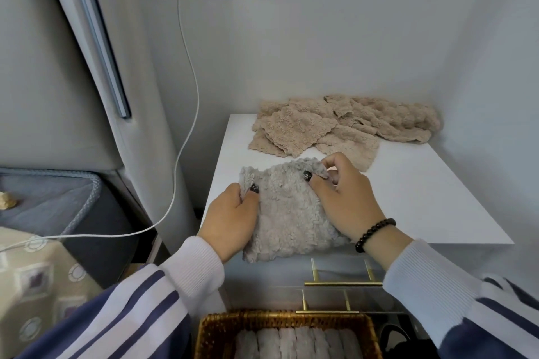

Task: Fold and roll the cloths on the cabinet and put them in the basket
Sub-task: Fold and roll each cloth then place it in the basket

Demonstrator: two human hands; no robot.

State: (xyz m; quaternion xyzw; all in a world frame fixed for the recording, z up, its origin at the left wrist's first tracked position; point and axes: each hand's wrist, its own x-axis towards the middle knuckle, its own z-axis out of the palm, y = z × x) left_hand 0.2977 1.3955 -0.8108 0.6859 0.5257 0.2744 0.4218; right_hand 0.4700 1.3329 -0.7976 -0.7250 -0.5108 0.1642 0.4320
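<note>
A fluffy grey cloth [287, 213] lies on the near left part of the white cabinet top [423, 198], its near edge hanging over the front. My left hand [230, 218] pinches its left edge, thumb on top. My right hand [344, 192] pinches the far right corner and rests on the cloth. A pile of several beige fluffy cloths [335, 125] lies loose at the back of the cabinet against the wall. Below, at the bottom of the view, a brown wicker basket [213, 329] holds several rolled grey cloths [294, 344] side by side.
The cabinet front has drawers with gold handles [342, 283]. A white cable [186, 90] hangs from a wall socket down to the left. A padded headboard [96, 67] and a bed corner stand left of the cabinet. Walls close in behind and to the right.
</note>
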